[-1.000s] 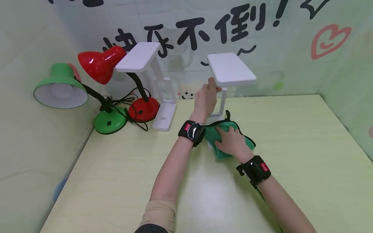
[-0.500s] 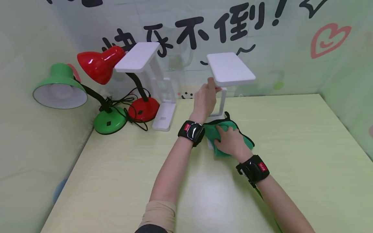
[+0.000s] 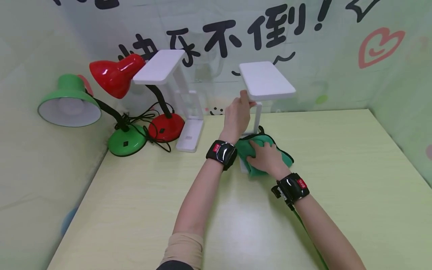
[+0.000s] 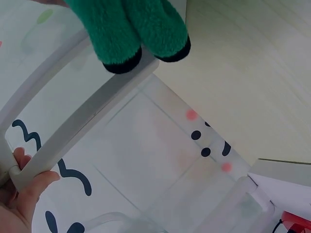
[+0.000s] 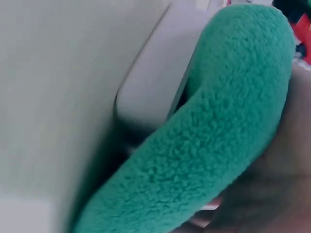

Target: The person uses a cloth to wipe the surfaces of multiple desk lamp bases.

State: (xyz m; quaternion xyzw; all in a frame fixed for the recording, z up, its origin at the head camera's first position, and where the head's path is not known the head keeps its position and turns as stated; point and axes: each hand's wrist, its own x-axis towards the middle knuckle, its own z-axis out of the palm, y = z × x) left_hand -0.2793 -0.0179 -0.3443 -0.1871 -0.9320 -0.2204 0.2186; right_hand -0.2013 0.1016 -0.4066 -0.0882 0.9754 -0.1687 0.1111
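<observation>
My left hand grips the upper stand of a white desk lamp, just below its flat head. In the left wrist view, thumb and finger close round the lamp's hinge. Over the lamp's base, my right hand holds a green cloth with a black edge, thumb apart from the fingers. The right wrist view shows the fluffy cloth folded beside the white base. Most of that base is hidden under cloth and hand, with a white corner showing at the front left.
At the back left stand a green lamp, a red lamp and a second white lamp. Black cords lie tangled between them. The pale tabletop meets a printed wall behind.
My right hand and the green cloth have shifted slightly away from me, toward the lamp's stand. The left hand and the lamp hold their place.
</observation>
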